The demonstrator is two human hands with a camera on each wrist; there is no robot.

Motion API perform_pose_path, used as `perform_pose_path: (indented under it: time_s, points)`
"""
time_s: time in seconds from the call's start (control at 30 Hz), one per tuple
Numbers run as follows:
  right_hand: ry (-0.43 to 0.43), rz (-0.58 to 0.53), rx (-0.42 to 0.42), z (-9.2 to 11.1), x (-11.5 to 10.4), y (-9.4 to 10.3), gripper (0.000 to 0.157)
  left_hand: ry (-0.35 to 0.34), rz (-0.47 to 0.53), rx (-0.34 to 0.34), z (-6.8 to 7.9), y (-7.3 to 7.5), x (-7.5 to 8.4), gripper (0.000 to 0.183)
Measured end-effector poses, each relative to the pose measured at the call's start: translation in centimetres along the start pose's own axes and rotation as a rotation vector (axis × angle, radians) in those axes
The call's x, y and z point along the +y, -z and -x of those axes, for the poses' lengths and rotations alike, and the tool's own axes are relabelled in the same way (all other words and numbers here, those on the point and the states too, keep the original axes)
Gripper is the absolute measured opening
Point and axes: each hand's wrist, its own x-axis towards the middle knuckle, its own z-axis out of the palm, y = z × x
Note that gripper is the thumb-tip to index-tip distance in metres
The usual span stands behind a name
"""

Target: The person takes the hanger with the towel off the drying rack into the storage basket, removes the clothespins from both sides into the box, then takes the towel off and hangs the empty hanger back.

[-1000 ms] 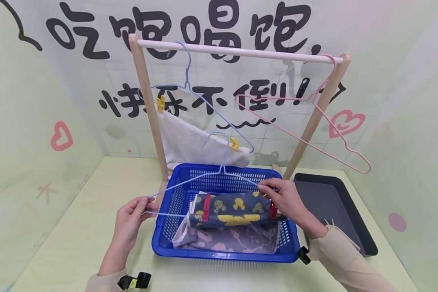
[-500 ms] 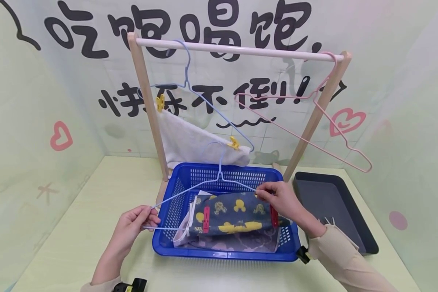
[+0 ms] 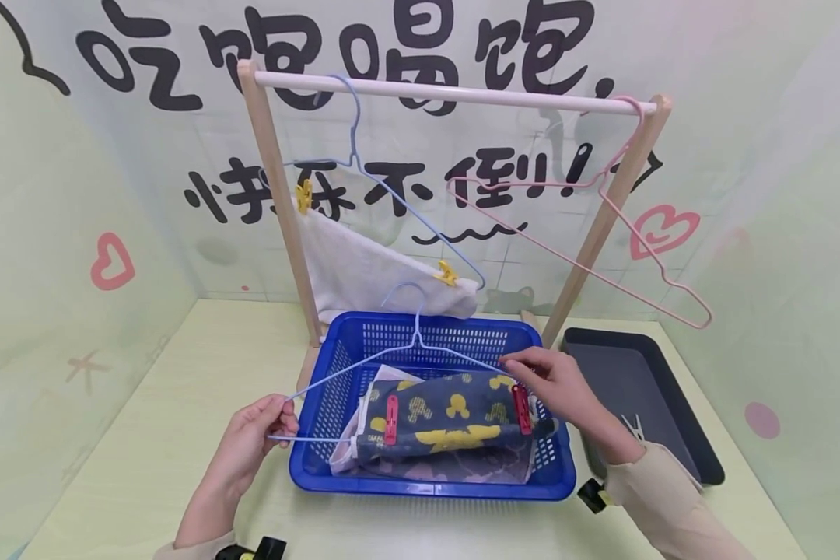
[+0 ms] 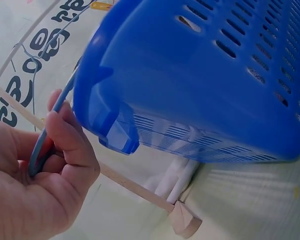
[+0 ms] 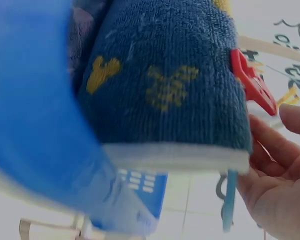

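My left hand (image 3: 255, 435) pinches the left corner of a light blue clothes hanger (image 3: 418, 327), its loop also showing between thumb and fingers in the left wrist view. A dark blue towel (image 3: 455, 408) with yellow mouse-head shapes is folded over the hanger's bottom bar. Two red clothespins, one on the left (image 3: 391, 420) and one on the right (image 3: 521, 410), grip the towel. My right hand (image 3: 556, 385) is beside the right clothespin, thumb apart from it in the right wrist view. Under the towel, a greyish-pink cloth (image 3: 441, 470) lies in the blue basket (image 3: 427, 489).
Behind the basket stands a rack with a white rod (image 3: 462, 95). From it hang a blue hanger (image 3: 420, 220) with a white towel (image 3: 371, 272) pegged by yellow clothespins, and a pink hanger (image 3: 532, 237). At right sits a dark grey tray (image 3: 616, 369) holding small metallic clips.
Both hands have lowered the hanger and towel toward the basket. The right fingers have let go of the hanger's right shoulder and now sit slightly apart from it.
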Motion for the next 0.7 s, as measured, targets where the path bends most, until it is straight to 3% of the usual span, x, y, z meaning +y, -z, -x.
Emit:
perform_pose_path:
  time_s: [0.17,0.27,0.4,0.53,0.7]
  points:
    - [0.014,0.070,0.123,1.3,0.4,0.9,0.014,0.022,0.001,0.018,0.0,-0.1,0.0,0.033]
    - [0.039,0.140,0.140,2.0,0.5,1.2,0.009,0.026,0.003,0.019,-0.1,-0.1,0.0,0.033]
    - [0.047,0.192,0.068,2.4,0.1,1.4,0.010,0.025,0.006,0.021,-0.2,-0.1,0.0,0.033]
    - [-0.016,0.204,-0.026,2.3,-0.2,1.3,0.014,0.025,0.011,0.024,-0.2,-0.1,0.1,0.033]
    - [-0.065,0.187,-0.080,2.0,-0.3,1.2,0.014,0.033,0.001,0.030,-0.3,-0.2,0.1,0.033]
